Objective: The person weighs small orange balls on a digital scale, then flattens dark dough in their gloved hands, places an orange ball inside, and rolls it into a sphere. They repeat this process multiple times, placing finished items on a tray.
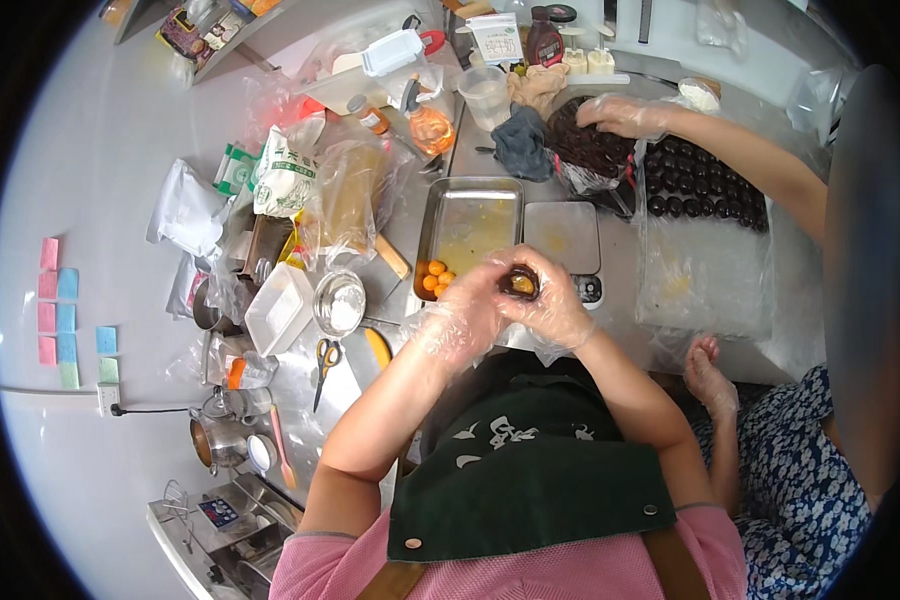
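Note:
Both of my hands wear clear plastic gloves and meet above the table's front edge. My right hand [551, 300] is curled around a piece of dark paste [504, 285], with an orange-yellow yolk-like ball [523, 283] showing in its middle. Against its left side rests my left hand [469, 300], whose fingers are partly hidden. Just beyond my hands lies a metal tray [471, 184], with several orange balls [436, 268] in its near left corner. To the tray's right is a digital kitchen scale [562, 236].
At right, a co-worker's gloved hand [619, 116] reaches into a bag of dark paste [589, 154]; the other gloved hand [709, 379] is lower. Rows of dark balls [690, 180] sit on a plastic-covered tray [705, 289]. Left are a metal bowl [340, 303], scissors [326, 364] and a spray bottle [429, 127].

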A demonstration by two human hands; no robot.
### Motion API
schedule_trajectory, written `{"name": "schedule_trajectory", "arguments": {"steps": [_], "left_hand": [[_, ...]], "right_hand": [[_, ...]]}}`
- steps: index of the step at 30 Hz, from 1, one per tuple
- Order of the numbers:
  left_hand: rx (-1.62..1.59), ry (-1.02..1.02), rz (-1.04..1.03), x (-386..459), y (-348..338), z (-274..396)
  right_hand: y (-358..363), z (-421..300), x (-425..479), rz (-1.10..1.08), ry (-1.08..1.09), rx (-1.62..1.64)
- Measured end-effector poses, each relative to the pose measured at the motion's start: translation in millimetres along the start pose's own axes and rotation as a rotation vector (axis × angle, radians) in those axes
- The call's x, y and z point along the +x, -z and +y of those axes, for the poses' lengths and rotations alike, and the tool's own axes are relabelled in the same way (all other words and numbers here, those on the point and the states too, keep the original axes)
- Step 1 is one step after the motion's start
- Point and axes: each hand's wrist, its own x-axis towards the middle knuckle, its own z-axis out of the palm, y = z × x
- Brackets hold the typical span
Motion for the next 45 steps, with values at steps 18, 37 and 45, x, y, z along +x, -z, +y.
{"name": "schedule_trajectory", "arguments": {"steps": [18, 37, 45], "left_hand": [[0.182, -0.334, 0.246, -0.1, -1.2, -26.5], [0.032, -0.119, -0.082, -8.4, 17.3, -0.4], [-0.103, -0.178, -0.097, 1.8, 17.7, -10.8]], "right_hand": [[-22.7, 3.3, 7.0, 0.157, 0.175, -0.170], [-7.0, -8.1, 9.2, 0.003, 0.064, -0.251], [-9.5, -10.2, 11.8, 0.027, 0.096, -0.361]]}}
